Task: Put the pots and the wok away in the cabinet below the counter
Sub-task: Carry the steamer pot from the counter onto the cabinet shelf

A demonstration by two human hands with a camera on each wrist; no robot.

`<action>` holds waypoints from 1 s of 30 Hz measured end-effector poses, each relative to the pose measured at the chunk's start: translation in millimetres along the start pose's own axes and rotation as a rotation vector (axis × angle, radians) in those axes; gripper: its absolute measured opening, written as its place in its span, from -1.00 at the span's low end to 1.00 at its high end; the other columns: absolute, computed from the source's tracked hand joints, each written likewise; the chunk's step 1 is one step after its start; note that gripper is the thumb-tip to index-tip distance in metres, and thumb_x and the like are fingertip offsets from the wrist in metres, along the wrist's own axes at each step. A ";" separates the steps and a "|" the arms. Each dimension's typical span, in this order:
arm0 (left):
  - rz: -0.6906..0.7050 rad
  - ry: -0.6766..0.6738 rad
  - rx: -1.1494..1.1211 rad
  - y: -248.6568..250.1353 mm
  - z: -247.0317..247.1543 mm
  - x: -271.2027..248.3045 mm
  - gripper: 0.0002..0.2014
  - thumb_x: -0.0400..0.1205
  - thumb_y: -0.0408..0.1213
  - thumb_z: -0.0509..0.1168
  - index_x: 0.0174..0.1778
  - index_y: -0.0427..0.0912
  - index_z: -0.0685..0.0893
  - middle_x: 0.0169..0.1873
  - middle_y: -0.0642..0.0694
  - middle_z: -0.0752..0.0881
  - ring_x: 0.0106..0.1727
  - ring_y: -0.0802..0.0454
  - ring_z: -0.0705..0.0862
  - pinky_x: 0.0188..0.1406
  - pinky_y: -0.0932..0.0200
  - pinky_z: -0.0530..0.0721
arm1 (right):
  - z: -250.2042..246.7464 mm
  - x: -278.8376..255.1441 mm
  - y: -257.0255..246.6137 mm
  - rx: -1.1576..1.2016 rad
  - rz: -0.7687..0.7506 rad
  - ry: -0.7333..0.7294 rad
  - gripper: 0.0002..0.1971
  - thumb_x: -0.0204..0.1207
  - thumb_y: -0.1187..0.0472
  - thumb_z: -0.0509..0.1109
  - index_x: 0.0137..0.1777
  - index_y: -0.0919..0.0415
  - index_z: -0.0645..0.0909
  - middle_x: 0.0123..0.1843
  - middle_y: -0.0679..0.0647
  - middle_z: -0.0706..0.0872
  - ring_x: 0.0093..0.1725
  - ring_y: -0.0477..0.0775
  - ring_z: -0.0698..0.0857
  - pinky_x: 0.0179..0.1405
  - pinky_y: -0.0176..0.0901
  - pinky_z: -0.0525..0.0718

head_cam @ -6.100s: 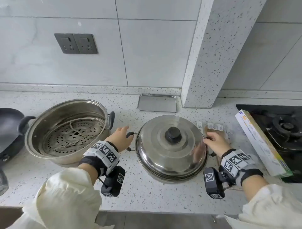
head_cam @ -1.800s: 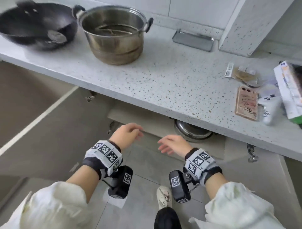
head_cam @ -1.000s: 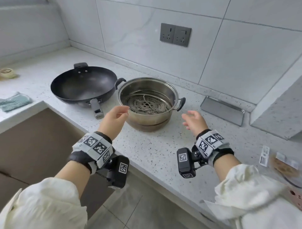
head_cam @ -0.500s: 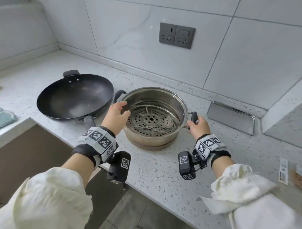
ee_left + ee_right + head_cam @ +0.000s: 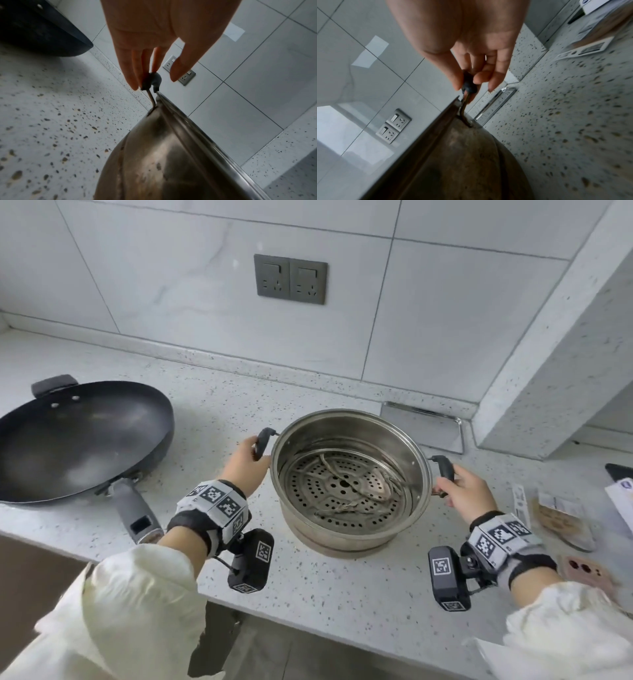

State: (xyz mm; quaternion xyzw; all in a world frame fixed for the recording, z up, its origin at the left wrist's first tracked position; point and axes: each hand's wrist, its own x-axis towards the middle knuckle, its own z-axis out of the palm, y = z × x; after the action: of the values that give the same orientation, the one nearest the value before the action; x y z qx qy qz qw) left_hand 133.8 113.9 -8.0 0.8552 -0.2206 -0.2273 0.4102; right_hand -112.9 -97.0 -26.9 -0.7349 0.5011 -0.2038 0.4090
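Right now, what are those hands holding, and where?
The steel pot: left hand grips its left handle, right hand its right handle.

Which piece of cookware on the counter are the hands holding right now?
The steel steamer pot, with the perforated rack inside; the left hand and right hand grip its side handles. The black wok sits untouched.

I'm over a speckled white counter (image 5: 212, 419). A steel pot (image 5: 349, 529) sits mid-counter, a black wok (image 5: 78, 436) on its left, a phone (image 5: 587, 575) far right.
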 end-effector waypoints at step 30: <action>-0.333 0.495 0.009 -101.1 19.2 -313.8 -0.75 0.53 -0.20 0.16 -0.17 -0.32 0.64 -0.26 -0.26 0.65 -0.28 -0.12 0.56 -0.28 0.13 0.42 | -47.2 -186.4 62.7 0.076 -0.191 -0.325 -0.71 0.50 0.21 0.27 0.18 0.15 0.66 -0.43 0.02 0.69 -0.49 -0.01 0.46 -0.27 -0.04 0.53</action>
State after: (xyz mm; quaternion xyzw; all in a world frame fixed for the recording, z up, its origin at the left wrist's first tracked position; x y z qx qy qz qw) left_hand -108.6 336.4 -34.7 0.9109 0.0287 -0.0749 0.4048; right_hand -259.4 42.4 -29.3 -0.7862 0.3484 -0.1392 0.4910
